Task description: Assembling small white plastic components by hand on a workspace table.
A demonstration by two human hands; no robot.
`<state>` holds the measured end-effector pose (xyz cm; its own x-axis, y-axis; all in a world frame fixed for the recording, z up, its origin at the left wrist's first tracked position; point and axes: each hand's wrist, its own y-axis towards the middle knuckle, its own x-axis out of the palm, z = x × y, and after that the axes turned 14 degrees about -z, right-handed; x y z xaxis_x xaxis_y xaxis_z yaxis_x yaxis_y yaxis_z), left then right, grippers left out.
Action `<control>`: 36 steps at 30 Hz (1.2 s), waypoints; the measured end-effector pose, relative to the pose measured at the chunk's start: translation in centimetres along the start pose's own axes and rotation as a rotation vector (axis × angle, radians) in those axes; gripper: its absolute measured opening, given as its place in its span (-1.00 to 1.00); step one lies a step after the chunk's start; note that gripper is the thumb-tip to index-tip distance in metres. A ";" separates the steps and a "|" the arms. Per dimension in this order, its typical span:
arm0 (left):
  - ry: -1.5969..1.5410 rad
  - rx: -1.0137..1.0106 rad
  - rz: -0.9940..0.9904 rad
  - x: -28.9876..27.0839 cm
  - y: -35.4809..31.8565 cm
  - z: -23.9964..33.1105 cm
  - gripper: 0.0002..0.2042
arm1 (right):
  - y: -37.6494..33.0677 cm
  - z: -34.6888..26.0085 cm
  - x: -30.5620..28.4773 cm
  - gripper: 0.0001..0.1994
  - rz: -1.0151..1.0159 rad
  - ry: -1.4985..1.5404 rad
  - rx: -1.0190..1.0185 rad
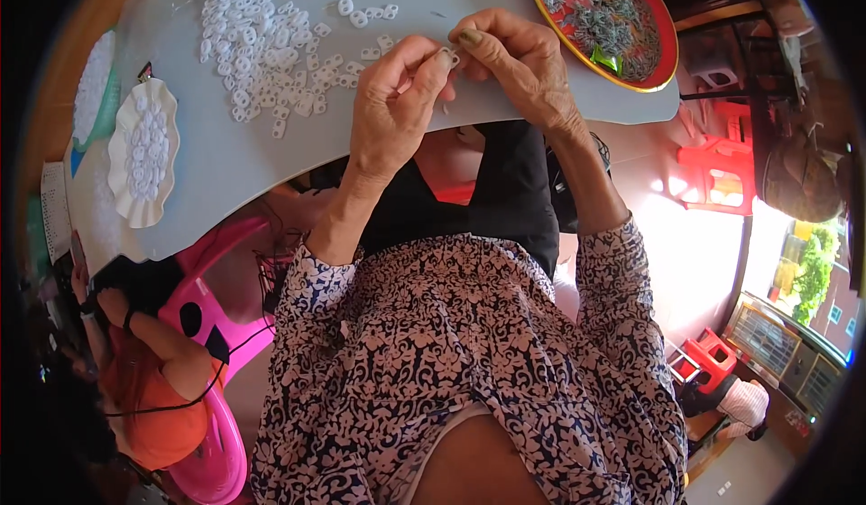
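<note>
Both hands meet over the worktop edge. The left hand and right hand pinch one small white piece together, with the white pile close for easy picking.

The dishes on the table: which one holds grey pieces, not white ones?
The round red dish with a yellow rim, beyond the right hand. The white scalloped dish at the left holds white pieces.
</note>
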<state>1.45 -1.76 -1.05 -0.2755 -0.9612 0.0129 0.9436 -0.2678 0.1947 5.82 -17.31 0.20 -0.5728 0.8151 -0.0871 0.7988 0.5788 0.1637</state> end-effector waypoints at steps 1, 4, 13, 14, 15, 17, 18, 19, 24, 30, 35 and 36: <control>-0.014 0.005 -0.011 0.1 0.0 0.1 -0.85 | -0.1 0.2 -0.2 -0.79 -0.018 -0.040 0.006; -0.014 0.007 -0.035 -0.1 0.1 -0.2 -0.85 | -0.2 0.4 -0.4 -0.80 -0.035 -0.065 0.033; 0.072 0.024 -0.057 0.1 0.1 -0.4 -0.87 | -0.1 0.3 -0.2 -0.76 -0.047 -0.162 0.007; 0.042 0.037 -0.048 0.2 0.1 -0.3 -0.87 | -0.1 0.3 -0.2 -0.75 -0.047 -0.164 0.011; 0.044 0.038 -0.047 0.1 0.1 -0.1 -0.87 | -0.1 0.2 -0.2 -0.75 -0.048 -0.164 0.009; -0.002 -0.005 -0.022 0.0 0.3 0.0 -0.87 | 0.2 -0.1 -0.2 -0.76 -0.028 -0.008 -0.007; -0.001 -0.004 -0.021 -0.1 0.2 0.0 -0.87 | 0.1 0.0 -0.2 -0.76 -0.028 -0.008 -0.008; -0.010 -0.010 -0.029 -0.1 0.1 0.0 -0.87 | 0.0 0.2 -0.2 -0.77 -0.035 -0.024 -0.008; -0.034 -0.021 -0.039 -0.1 0.2 -0.2 -0.87 | -0.1 0.3 -0.4 -0.79 -0.062 -0.067 0.002; 0.008 0.029 -0.024 0.2 0.1 -0.3 -0.86 | -0.2 0.1 0.0 -0.81 -0.021 -0.106 -0.003; -0.062 0.054 0.005 0.2 0.4 -0.5 -0.86 | 0.0 0.4 0.2 -0.82 -0.010 0.014 0.001; -0.058 0.058 0.007 0.1 0.3 -0.4 -0.86 | 0.0 0.3 0.3 -0.82 -0.013 0.014 -0.004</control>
<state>1.76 -2.00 -1.43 -0.2804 -0.9572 0.0712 0.9339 -0.2550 0.2506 5.74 -17.05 -0.14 -0.5854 0.8072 -0.0751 0.7907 0.5890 0.1669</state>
